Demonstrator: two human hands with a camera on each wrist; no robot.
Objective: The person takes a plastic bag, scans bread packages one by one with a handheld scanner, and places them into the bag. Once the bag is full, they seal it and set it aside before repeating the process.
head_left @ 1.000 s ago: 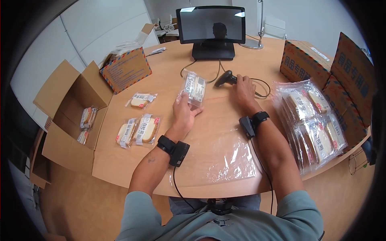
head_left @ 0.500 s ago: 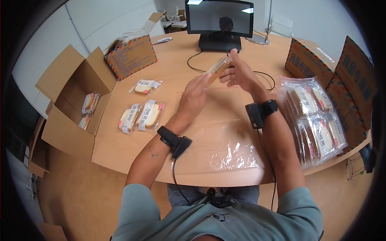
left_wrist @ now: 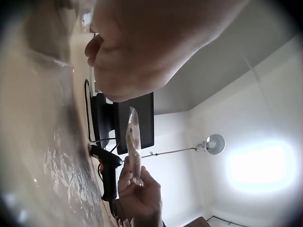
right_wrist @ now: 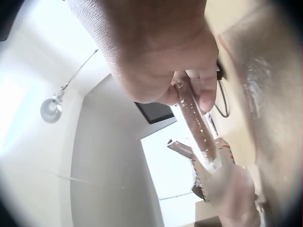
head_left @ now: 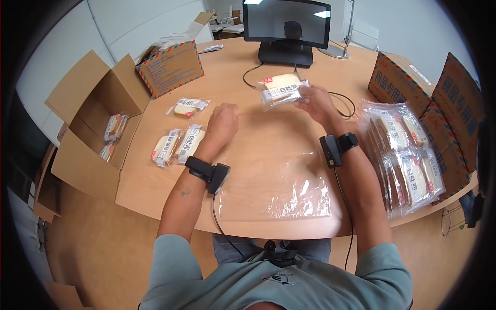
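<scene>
- Head: the right hand grips the wrapped bread by one end above the surface; the left hand is beside two bread packs, fingers bent, any grip impossible to tell.
- Left wrist: the wrapped bread appears edge-on, near a black scanner.
- Right wrist: thumb and fingers pinch the bread's wrapped end; a striped-edge carton shows beyond.

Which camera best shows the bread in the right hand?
The head view: the packet faces it, showing bread and printed label. Both wrist views catch it nearly edge-on, the right from close up, pinched in the right hand.
</scene>
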